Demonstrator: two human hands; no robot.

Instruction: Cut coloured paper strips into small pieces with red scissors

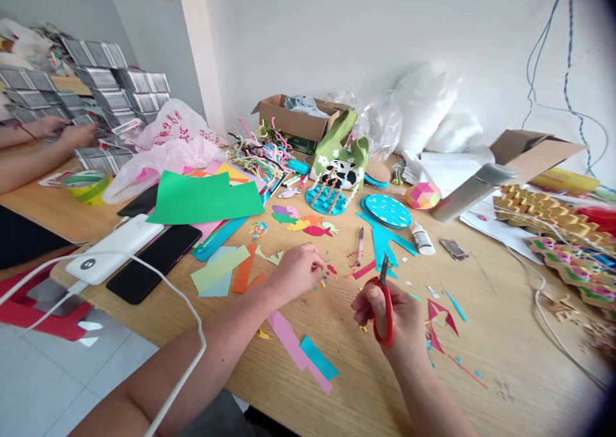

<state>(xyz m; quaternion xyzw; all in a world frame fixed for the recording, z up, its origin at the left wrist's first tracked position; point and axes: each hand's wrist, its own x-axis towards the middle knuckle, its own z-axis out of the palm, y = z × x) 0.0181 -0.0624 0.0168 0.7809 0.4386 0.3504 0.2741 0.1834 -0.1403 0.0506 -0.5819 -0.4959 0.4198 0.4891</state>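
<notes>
My right hand (397,318) is closed round the red handles of a pair of scissors (384,302), whose blades point up and away over the wooden table (500,353). My left hand (297,271) rests on the table with its fingers pinched together at tiny paper scraps (327,275); what it pinches is too small to name. Red paper offcuts (440,318) lie just right of the scissors. Pink and blue paper strips (303,350) lie near the front edge, between my forearms.
A green sheet (202,196) tops a stack of coloured paper at left, beside a white power bank (113,248) and a black phone (154,262). Paper fish (303,222), a blue disc (387,210), a glue bottle (422,238) and cardboard boxes sit farther back. Another person's hands (62,132) work at far left.
</notes>
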